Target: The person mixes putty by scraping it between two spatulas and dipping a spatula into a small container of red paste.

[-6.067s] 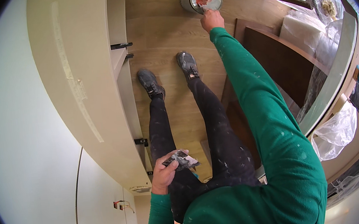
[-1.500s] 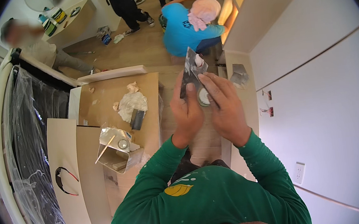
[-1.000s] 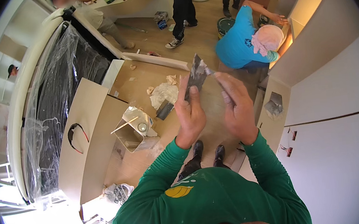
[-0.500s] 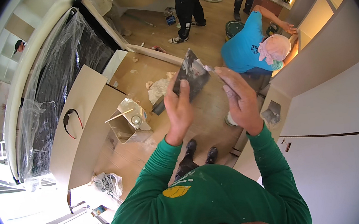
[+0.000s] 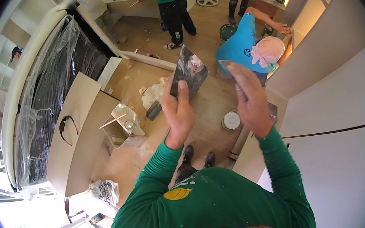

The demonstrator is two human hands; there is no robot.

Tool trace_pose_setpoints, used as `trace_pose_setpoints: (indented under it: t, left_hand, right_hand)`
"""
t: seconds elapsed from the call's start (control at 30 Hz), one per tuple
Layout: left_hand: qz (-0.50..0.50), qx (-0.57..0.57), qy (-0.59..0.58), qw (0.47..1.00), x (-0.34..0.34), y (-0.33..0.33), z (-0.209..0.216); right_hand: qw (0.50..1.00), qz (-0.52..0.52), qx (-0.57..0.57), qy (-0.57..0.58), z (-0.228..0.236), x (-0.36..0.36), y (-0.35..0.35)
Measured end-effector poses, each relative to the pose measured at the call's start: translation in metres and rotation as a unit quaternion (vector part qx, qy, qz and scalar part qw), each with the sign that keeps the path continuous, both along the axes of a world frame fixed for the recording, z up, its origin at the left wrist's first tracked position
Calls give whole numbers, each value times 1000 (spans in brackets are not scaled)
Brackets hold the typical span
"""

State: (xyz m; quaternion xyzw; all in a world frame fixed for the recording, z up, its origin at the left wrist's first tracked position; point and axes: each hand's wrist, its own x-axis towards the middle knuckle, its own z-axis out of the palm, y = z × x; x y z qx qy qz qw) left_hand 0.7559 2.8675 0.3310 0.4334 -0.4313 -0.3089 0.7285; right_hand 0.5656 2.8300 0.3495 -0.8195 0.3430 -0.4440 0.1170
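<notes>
The left hand point(image 5: 179, 114) clamps a dark flat plate point(image 5: 190, 79), thumb across the near face. The plate is tilted, 1 corner pointing up and away from the person; white and pink paste point(image 5: 195, 63) sits on its upper part. The right hand point(image 5: 251, 97) is positioned to the right of the plate, fingers extended close together, pinching a thin scraper point(image 5: 225, 64); its rear end is hidden by the hand. The 2 hands are apart.

Change from 0.5 s ago: the scraper was at the paste by the plate's right edge; it is now separated from the plate, with a gap between them. The round can point(image 5: 231, 120) on the floor, then partly covered by the right hand, is now in view. The co-worker in blue point(image 5: 240, 46) remains crouched at the lit shelf point(image 5: 304, 19).
</notes>
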Motion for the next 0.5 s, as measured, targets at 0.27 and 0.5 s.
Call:
trace_pose_setpoints:
  t: [0.27,0.5]
  left_hand:
    - [19,15,-125,992,-26,3,-1]
    - [43,23,-168,985,-23,7,1]
  right_hand:
    - [993,-6,18,-114,-2,23,18]
    - [992,6,41,-116,-11,32,17]
